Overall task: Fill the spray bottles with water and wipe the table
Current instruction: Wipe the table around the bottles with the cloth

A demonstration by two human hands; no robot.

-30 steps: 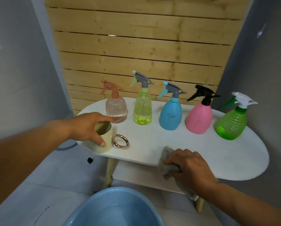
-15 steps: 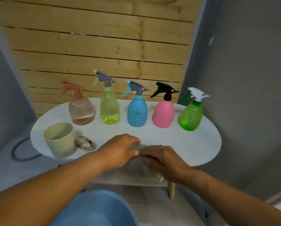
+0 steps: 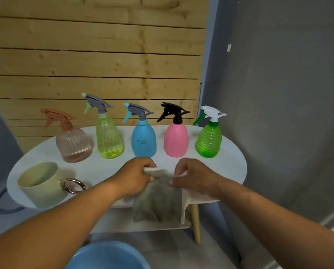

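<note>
Pale green plastic mug (image 3: 40,184) with metal ring handle at left edge of white oval counter (image 3: 231,166). Back row, upright: clear pink ribbed spray bottle (image 3: 73,145), yellow-green (image 3: 109,139), blue (image 3: 143,140), pink (image 3: 176,139), green ribbed (image 3: 209,140). Left hand (image 3: 137,177) and right hand (image 3: 193,176) each pinch the top corners of a grey cloth (image 3: 158,202), which hangs over the counter's front edge. Blue basin (image 3: 108,256) on floor below.

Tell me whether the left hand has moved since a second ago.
Yes. The left hand left the pale green mug and went right along the white oval table to grip the grey cloth.
</note>
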